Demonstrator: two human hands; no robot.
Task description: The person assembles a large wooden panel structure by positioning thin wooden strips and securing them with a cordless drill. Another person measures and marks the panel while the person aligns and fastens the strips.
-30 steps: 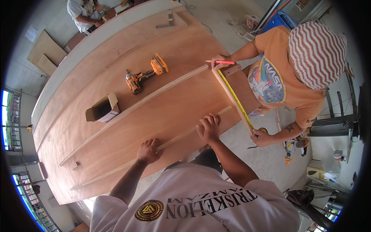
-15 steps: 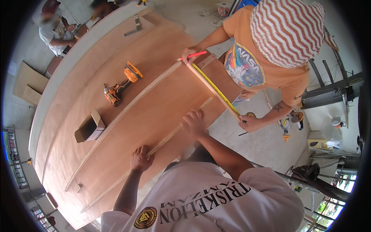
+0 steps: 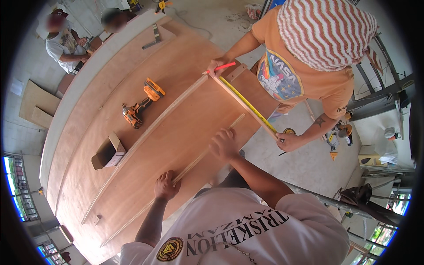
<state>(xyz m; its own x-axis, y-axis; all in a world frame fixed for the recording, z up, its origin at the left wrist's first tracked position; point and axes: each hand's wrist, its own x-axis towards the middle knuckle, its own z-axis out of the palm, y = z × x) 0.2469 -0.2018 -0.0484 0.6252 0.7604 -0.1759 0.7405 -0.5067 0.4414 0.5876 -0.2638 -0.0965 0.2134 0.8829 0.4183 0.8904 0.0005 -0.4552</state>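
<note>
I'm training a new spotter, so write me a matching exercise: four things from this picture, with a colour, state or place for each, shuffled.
1. Cordless power tool
2. Pencil
3. Tape measure
4. Wooden panel

A. Under the wearer's left hand
B. Red, held by a co-worker
C. Orange and black
D. Yellow, pulled out

Pairs: 1-C, 2-B, 3-D, 4-A

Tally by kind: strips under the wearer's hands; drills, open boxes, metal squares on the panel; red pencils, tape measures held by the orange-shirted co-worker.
Wood strip: 1
Drill: 1
Open box: 1
Metal square: 1
Red pencil: 1
Tape measure: 1
Total: 6
</note>
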